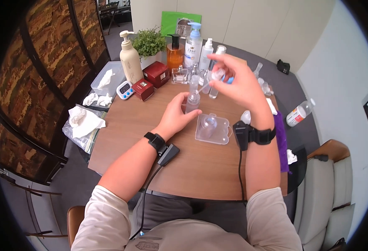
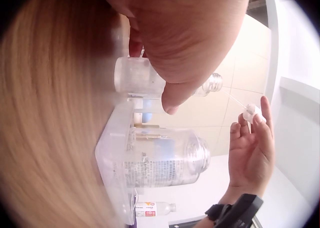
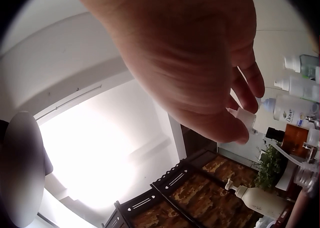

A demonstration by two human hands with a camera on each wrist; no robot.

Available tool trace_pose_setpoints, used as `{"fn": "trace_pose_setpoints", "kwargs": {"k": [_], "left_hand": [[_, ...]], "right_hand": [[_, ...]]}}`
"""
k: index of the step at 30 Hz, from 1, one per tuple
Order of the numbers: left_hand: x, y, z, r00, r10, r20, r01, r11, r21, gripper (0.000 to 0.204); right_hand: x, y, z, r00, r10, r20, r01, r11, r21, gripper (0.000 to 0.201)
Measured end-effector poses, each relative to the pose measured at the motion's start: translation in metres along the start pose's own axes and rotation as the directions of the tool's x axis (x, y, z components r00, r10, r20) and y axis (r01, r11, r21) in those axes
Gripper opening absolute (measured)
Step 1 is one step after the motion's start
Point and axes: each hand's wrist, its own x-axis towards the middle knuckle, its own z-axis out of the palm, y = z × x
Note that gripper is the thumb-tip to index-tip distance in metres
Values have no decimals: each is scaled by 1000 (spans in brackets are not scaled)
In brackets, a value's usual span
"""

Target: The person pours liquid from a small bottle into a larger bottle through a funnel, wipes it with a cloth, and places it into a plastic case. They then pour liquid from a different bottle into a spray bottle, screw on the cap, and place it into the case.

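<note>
In the head view my left hand (image 1: 173,117) grips a small clear bottle (image 1: 193,101) upright over the table, its threaded neck uncapped. My right hand (image 1: 240,85), raised above and to the right, pinches a whitish cap (image 2: 253,112) between thumb and fingers. A thin tube (image 1: 203,87) slants down from that cap, its lower end right at the bottle's mouth in the left wrist view. Close to my left hand lies a clear plastic tray (image 1: 222,136), with a wide clear jar (image 2: 167,160) standing on it.
Behind my hands stand a beige pump bottle (image 1: 130,62), an amber bottle (image 1: 175,56), a Dove pump bottle (image 1: 193,52) and a potted plant (image 1: 149,42). Dark red boxes (image 1: 156,74) and a timer (image 1: 125,90) sit left. A purple cloth (image 1: 281,142) and labelled bottle (image 1: 297,115) are right.
</note>
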Motion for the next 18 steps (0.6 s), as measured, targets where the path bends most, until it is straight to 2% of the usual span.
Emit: {"fn": "trace_pose_setpoints", "kwargs": {"k": [4, 6, 10, 13, 16, 18], "left_hand": [[0, -1, -1, 1000, 19, -8, -19, 1000, -10, 63], [0, -1, 0, 999, 25, -21, -25, 1000, 7, 62], [1, 0, -2, 998, 49, -29, -48, 998, 39, 61], [1, 1, -2, 998, 52, -47, -51, 999, 12, 60], [2, 0, -3, 1000, 22, -16, -21, 999, 43, 57], [3, -4, -2, 998, 59, -35, -56, 996, 68, 59]], "right_hand": [[0, 0, 0, 999, 38, 15, -37, 999, -39, 59], [-1, -2, 2, 996, 85, -4, -85, 996, 27, 60], [-1, -2, 4, 996, 85, -16, -84, 995, 56, 62], [-2, -6, 1, 999, 28, -27, -29, 999, -35, 62], [-2, -13, 3, 998, 45, -50, -48, 997, -62, 63], [-2, -15, 0, 998, 48, -32, -52, 993, -110, 63]]}}
